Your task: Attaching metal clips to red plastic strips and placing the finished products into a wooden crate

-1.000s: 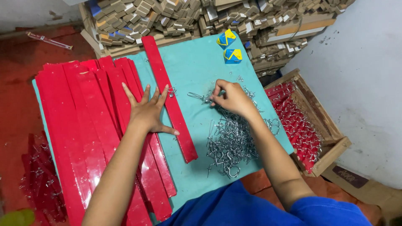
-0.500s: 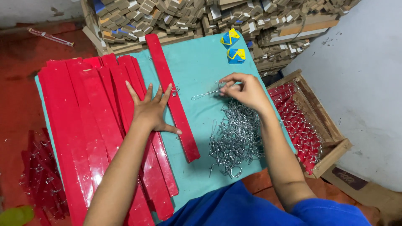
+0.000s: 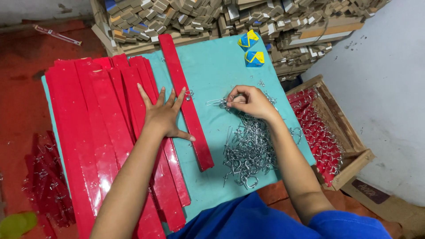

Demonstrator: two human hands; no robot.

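Right hand (image 3: 250,102) shifted left | metal hook (image 3: 218,102) pinched in fingers (image 3: 231,98)

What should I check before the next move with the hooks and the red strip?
1. Left hand flat, fingers spread, on the red strips: ok.
2. Single red strip lying apart on the teal table top, its right edge bare: ok.
3. Right hand closed on a metal hook at the top of the hook pile: ok.
4. One hook only in the fingers, not tangled with others: cannot tell.
5. A small hook already sits at the strip's edge, by the left fingertips: ok.
6. Wooden crate of finished red pieces beside the table, within view: ok.
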